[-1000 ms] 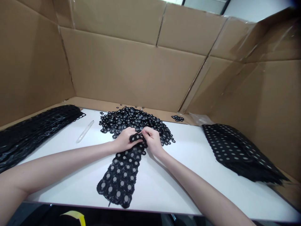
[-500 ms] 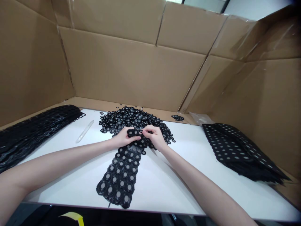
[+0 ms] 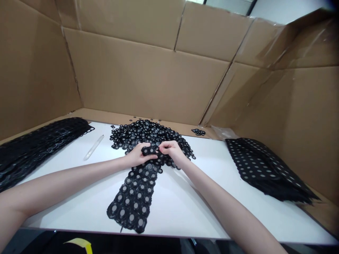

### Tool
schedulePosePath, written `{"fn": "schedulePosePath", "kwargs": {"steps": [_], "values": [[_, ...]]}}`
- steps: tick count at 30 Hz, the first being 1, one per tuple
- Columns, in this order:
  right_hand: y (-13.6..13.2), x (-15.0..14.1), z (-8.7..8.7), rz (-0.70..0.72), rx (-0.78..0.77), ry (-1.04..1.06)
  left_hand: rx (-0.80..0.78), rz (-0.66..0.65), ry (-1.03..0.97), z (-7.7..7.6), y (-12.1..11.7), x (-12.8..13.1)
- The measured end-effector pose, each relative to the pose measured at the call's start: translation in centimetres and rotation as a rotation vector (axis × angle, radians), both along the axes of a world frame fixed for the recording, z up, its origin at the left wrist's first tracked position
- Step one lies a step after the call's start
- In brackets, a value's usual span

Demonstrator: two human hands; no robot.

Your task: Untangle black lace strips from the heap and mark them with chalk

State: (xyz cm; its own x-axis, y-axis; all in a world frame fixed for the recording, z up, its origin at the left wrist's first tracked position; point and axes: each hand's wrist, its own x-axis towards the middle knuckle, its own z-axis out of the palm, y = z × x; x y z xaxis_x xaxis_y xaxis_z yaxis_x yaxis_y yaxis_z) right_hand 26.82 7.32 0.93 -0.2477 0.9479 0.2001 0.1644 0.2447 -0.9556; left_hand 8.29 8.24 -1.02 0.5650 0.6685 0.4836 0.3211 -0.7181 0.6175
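Note:
A black strip of joined rubbery rings with grey round centres (image 3: 131, 195) runs from the table's front edge back to the hands. Its far end is folded over in my left hand (image 3: 137, 155), thumb and fingers closed on it. Beside it, my right hand (image 3: 171, 150) pinches with thumb and forefinger at the strip's right edge; anything between the fingertips is too small to make out. Right behind both hands lies a heap of loose black rings, several with grey discs (image 3: 145, 130).
A pile of black ring sheets (image 3: 45, 144) lies left, and a stack of grey-dotted black sheets (image 3: 265, 165) right. Between pile and strip rests a white pen-like tool (image 3: 94, 147). A small ring cluster (image 3: 198, 132) sits at the back. Cardboard walls (image 3: 145, 70) enclose the white table (image 3: 185, 208).
My right hand has shifted slightly at the strip's folded end, its wrist turning outward. My left hand keeps its grip on the strip. The whole view has drifted a little.

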Motion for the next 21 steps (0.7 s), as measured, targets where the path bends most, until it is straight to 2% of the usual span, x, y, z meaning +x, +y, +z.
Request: {"fn": "schedulePosePath", "kwargs": {"steps": [11, 14, 18, 21], "values": [[0.2, 0.1, -0.1, 0.057, -0.018, 0.016, 0.121, -0.053, 0.014, -0.3, 0.0, 0.0], [0.3, 0.4, -0.2, 0.044, 0.087, -0.035, 0.020, -0.037, -0.031, 0.0, -0.2, -0.1], [0.2, 1.0, -0.1, -0.046, 0.330, -0.181, -0.243, -0.118, -0.118, 0.4, -0.3, -0.2], [-0.1, 1.0, 0.0, -0.094, 0.467, -0.259, -0.347, -0.135, -0.108, 0.4, -0.1, -0.2]]}}
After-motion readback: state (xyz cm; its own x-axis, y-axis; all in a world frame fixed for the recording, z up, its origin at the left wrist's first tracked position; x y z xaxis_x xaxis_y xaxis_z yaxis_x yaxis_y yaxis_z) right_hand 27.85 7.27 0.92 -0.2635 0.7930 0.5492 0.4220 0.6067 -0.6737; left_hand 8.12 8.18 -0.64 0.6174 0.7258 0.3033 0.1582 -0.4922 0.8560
